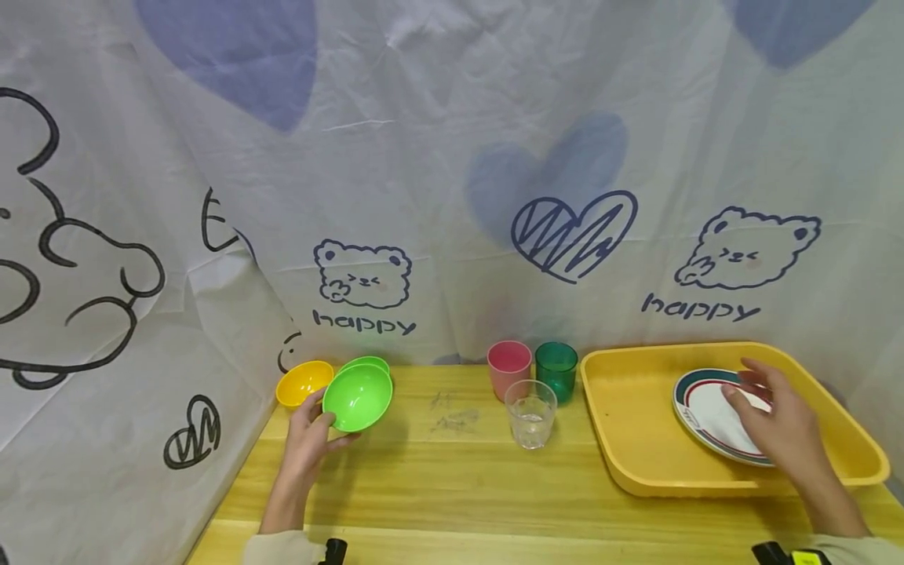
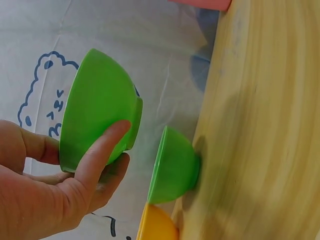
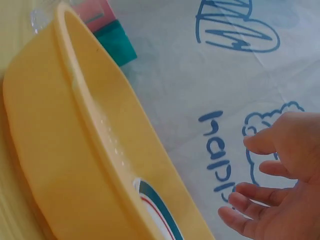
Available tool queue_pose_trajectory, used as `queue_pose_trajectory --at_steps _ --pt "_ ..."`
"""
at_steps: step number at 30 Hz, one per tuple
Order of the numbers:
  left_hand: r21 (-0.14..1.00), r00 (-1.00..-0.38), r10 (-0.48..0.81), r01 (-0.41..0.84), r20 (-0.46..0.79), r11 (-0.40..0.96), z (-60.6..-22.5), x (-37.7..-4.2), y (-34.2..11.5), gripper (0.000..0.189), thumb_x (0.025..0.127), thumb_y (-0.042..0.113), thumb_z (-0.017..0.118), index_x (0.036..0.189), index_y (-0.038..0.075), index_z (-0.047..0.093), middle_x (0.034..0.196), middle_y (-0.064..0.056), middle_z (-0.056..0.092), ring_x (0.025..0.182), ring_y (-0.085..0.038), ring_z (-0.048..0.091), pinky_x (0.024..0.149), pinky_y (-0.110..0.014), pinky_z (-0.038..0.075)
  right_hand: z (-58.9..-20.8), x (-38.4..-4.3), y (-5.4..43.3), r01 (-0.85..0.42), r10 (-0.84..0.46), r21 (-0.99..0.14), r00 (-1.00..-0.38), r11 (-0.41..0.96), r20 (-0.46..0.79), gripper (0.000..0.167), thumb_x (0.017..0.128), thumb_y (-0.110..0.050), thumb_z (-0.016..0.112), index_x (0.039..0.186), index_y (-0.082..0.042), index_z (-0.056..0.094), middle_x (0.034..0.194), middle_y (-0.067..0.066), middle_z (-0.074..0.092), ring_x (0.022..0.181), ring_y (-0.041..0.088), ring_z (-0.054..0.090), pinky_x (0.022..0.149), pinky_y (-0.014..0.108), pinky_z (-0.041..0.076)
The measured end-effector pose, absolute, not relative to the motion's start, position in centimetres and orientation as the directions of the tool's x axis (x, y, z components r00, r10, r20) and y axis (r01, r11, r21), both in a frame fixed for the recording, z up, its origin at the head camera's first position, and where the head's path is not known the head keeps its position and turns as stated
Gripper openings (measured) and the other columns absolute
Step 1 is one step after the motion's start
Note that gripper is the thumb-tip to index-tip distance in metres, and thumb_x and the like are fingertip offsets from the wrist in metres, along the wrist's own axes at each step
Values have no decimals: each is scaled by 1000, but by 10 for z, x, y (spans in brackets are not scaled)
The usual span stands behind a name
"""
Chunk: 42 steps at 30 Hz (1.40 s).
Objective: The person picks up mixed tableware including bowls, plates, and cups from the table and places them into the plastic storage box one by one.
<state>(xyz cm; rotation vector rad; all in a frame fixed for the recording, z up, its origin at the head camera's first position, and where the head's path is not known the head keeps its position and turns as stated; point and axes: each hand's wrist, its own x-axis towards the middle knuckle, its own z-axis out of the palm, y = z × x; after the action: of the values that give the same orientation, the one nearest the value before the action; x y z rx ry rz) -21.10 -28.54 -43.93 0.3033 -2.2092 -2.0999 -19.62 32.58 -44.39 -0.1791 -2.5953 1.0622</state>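
My left hand (image 1: pixel 308 438) grips a green bowl (image 1: pixel 359 399) by its side, thumb at the rim and fingers under its base. In the left wrist view that bowl (image 2: pixel 97 110) is tilted and held clear of the table. Behind it stands a second green bowl (image 2: pixel 172 167), beside a yellow bowl (image 1: pixel 304 383). My right hand (image 1: pixel 780 420) hovers over the yellow tray (image 1: pixel 621 439), its fingers loosely bent around nothing. Below it in the tray lies a white plate (image 1: pixel 713 416) with a teal and red rim, partly hidden by the hand.
Left of the tray stand a pink cup (image 1: pixel 508 369), a green cup (image 1: pixel 556 373) and a clear cup (image 1: pixel 531 416), close together. A printed cloth (image 1: pixel 438 196) hangs behind the wooden table (image 1: pixel 452 502) and along its left side.
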Motion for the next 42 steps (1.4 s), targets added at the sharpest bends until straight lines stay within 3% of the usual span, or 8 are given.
queue_pose_trajectory --at_steps 4,8,17,21,26,31,37,42 --pt "997 -981 -181 -73 -67 29 -438 -211 -280 58 100 -6 35 157 -7 25 156 -35 27 133 -53 42 82 -46 62 -441 -197 315 -24 228 -714 -940 700 255 68 106 -36 56 157 1 31 144 35 47 127 51 47 106 26 45" --pt "997 -983 -170 -72 -69 15 -439 -211 -276 58 100 -6 36 157 -5 26 158 -31 28 133 -51 43 82 -45 62 -439 -197 307 -35 216 -739 -946 673 242 69 107 -35 54 158 3 27 145 37 44 128 54 45 103 69 40" --pt "998 -989 -138 -60 -60 -4 -444 -212 -263 58 99 -7 40 157 -4 30 154 -31 32 130 -51 46 82 -47 62 -431 -197 289 -31 206 -742 -952 670 226 68 107 -34 54 159 1 26 147 33 45 127 51 46 95 69 45" --pt "998 -991 -126 -52 -55 -20 -443 -214 -256 58 100 -7 40 156 -4 30 152 -33 34 128 -49 48 81 -46 62 -428 -201 278 -84 182 -740 -945 668 271 66 106 -32 56 158 0 30 145 31 48 127 48 50 98 35 55" --pt "998 -992 -109 -53 -57 -39 -442 -217 -248 56 100 -8 39 156 -3 32 155 -31 34 130 -48 48 81 -47 62 -424 -204 267 -120 161 -748 -943 653 291 65 106 -33 57 158 -2 32 145 29 49 127 47 50 74 2 35" --pt "997 -994 -98 -46 -52 -63 -440 -221 -242 55 102 -6 41 156 -2 34 157 -29 34 131 -47 46 81 -48 62 -421 -206 258 -130 150 -742 -943 658 299 64 106 -34 57 157 -4 33 146 28 50 128 47 51 81 17 42" --pt "996 -995 -83 -46 -53 -80 -439 -223 -235 54 102 -6 42 156 -4 34 157 -29 34 133 -47 46 82 -50 61 -420 -208 247 -138 137 -775 -951 617 278 65 106 -33 56 158 -3 31 147 28 48 130 49 49 99 64 45" --pt "995 -996 -74 -37 -44 -92 -441 -225 -230 53 102 -6 42 154 -3 36 157 -28 36 132 -45 47 82 -51 61 -419 -209 240 -149 122 -799 -956 582 267 66 106 -35 56 159 -6 31 149 27 47 132 47 47 102 69 42"
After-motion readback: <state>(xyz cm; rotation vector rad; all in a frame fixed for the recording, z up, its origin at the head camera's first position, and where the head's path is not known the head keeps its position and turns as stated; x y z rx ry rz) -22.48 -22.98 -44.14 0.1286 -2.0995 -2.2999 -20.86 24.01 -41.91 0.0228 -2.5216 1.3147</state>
